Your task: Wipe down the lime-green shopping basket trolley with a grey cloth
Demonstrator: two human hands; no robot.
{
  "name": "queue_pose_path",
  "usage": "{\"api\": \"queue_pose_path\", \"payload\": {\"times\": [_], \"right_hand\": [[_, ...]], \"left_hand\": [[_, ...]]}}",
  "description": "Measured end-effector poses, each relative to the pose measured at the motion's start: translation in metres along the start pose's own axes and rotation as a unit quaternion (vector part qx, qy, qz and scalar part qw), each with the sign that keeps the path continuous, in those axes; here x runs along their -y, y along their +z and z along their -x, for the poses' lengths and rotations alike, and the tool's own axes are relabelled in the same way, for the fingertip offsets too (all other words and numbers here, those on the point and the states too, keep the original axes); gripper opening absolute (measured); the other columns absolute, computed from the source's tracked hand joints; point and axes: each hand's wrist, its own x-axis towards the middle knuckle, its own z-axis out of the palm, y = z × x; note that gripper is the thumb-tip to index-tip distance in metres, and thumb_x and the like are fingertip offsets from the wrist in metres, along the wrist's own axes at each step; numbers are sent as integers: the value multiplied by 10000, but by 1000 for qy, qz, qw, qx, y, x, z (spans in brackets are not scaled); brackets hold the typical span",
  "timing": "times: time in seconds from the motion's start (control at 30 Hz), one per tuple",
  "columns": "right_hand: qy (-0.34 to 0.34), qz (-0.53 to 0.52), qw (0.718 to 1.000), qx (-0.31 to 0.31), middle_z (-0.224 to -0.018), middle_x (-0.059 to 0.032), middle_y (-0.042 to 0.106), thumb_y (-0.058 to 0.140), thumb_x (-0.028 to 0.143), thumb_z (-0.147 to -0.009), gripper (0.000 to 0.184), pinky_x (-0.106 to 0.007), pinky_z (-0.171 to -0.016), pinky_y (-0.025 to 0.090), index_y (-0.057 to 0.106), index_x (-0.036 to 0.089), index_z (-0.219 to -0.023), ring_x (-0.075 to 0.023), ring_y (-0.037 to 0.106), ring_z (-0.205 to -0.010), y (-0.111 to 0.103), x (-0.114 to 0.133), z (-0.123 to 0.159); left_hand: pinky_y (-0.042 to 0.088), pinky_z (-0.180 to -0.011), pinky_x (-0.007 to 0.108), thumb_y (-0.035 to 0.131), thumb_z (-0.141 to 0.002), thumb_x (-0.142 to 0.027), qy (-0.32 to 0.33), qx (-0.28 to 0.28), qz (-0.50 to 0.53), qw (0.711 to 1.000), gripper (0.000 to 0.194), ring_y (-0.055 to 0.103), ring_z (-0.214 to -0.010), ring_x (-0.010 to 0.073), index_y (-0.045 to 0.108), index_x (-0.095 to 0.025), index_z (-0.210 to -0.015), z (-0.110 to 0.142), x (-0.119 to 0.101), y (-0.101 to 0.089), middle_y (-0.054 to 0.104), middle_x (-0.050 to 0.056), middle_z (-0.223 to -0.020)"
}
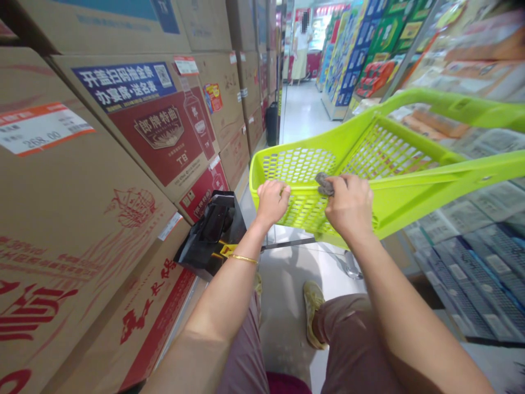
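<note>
Stacked cardboard cartons, printed in red and brown, line the left side of a shop aisle, and shelved packs, blurred in parts, fill the right. Between them, directly in front of the person, is a shopping cart in bright lime-green plastic. Its rounded, narrower end points left, towards the cartons, while smooth rails widen and run off to the right edge of the view. The basket walls are pierced with rows of small openings, a lattice panel slants across the inside, and pale floor shows through the gaps; the surface looks glossy along the upper rim. Below the left forearm, against the lower cartons, sits a black bag with a yellow patch. Both bare forearms reach forward from the bottom of the view and draw closer together at the near rim. The right hand has its back turned up, knuckles bent, fingers pinching a grey cloth against that rim. The left hand is clenched over the same rim, closer to the rounded end, with its fingers curled round the plastic; a short stretch of rim separates it from the crumpled cloth. A thin gold-coloured bracelet circles the left forearm above the wrist.
</note>
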Motion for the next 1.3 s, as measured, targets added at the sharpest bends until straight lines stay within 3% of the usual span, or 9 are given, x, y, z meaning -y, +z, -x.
{"api": "queue_pose_path", "payload": {"times": [0.17,0.27,0.33,0.43,0.63,0.8,1.03,1.17,1.3], "right_hand": [[5,13,1000,0,-1051,-125,514,422,165,-804,315,-355,-746,309,571,176,-1081,-251,407,-925,-2,1,-1],[19,10,1000,-4,-1042,-133,510,429,172,-802,315,-370,-751,319,568,170,-1085,-258,408,-926,1,8,-1],[23,-5,1000,-2,-1069,-129,506,427,183,-809,328,-375,-762,328,561,187,-1108,-258,408,-941,4,13,1],[23,-36,999,-1,-1127,-113,497,406,206,-833,351,-372,-780,335,543,222,-1156,-252,408,-965,8,17,3],[-14,-25,1000,9,-1167,-104,493,417,184,-827,396,-364,-799,334,508,230,-1210,-242,404,-983,12,12,5],[-29,-3,1000,-9,-1131,-101,512,448,144,-789,386,-362,-786,331,541,235,-1153,-239,413,-971,4,-8,5],[51,9,998,-42,-1109,-123,505,440,123,-752,391,-393,-767,332,573,215,-1109,-271,407,-980,-14,-35,7],[69,1,997,-47,-1115,-129,495,438,115,-747,390,-408,-773,335,579,213,-1097,-276,400,-991,-8,-24,7],[32,-21,999,-29,-1108,-112,494,443,122,-764,384,-382,-768,342,565,227,-1114,-253,412,-971,9,1,6]], "left_hand": [[342,-848,354,346,-930,-281,-14,-31,-51,998,267,511,-899,201,578,-184,-841,3,-13,3,610,56,-878],[309,-930,382,338,-929,-258,30,-54,-64,996,244,494,-972,214,566,-189,-978,6,-31,10,604,68,-966],[319,-920,366,337,-927,-249,76,-28,-55,995,236,491,-968,212,558,-188,-981,6,-43,16,600,69,-966],[340,-868,347,344,-913,-209,59,-14,-46,997,210,491,-938,214,552,-177,-919,4,-53,23,597,73,-934],[330,-832,329,318,-924,-192,42,-3,-43,998,237,491,-904,203,548,-175,-868,1,-52,25,596,63,-903],[315,-807,317,296,-952,-248,59,-5,-38,998,279,491,-900,192,564,-194,-899,0,-50,26,597,41,-901],[312,-805,314,329,-947,-231,64,-1,-32,997,247,497,-925,182,575,-206,-939,0,-48,28,606,36,-910],[316,-811,323,336,-938,-208,54,8,-37,998,240,495,-928,189,575,-207,-930,1,-50,27,605,42,-911],[326,-826,335,351,-921,-195,49,2,-32,998,214,488,-934,201,565,-197,-916,2,-51,26,597,53,-918]]}}
